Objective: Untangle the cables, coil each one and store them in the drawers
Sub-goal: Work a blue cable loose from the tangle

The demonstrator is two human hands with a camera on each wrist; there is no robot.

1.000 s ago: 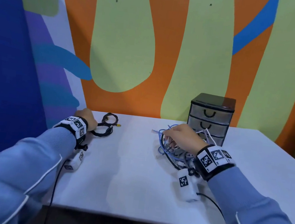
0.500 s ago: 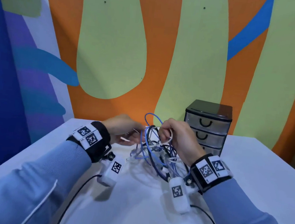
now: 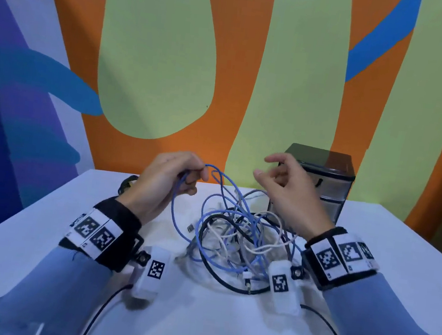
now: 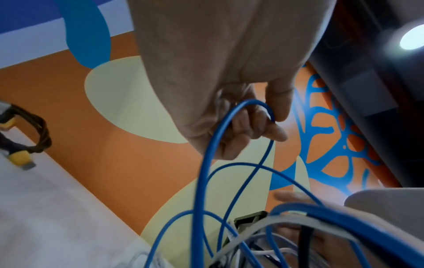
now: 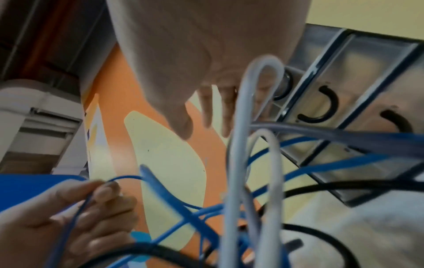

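Right at my left fingertips point(image 4: 278, 108), thumb and curled fingers pinched a loop of the blue cable point(image 3: 182, 207), and my left hand point(image 3: 167, 182) held that loop up off the table point(image 3: 42, 229). From the pinch the blue cable dropped in two strands and ran down into the tangle point(image 3: 239, 238). My right fingers point(image 3: 270, 159) were spread and loosely bent, gripping nothing; my right hand point(image 3: 291, 194) hovered above the far right side of the tangle. In the right wrist view a pale loop stood up in front of those fingers, though I could not tell whether it touched them. Down on the table the tangle sat between my two wrists: blue, white and black cables crossing over each other, with a small metal plug point(image 3: 190, 228) poking out on its left edge and a white plug at its near side. A black cable curved round the near edge of the heap. Behind my right hand stood the drawers point(image 3: 333, 185), a small dark-topped unit with clear fronts and black curved handles, set against the wall; all the fronts I could see were closed. Far left, beyond my left hand, lay a coiled cable point(image 4: 34, 134), dark with yellow ends, well apart from the tangle. Past it all rose the wall point(image 3: 159, 50), painted orange, green and blue.
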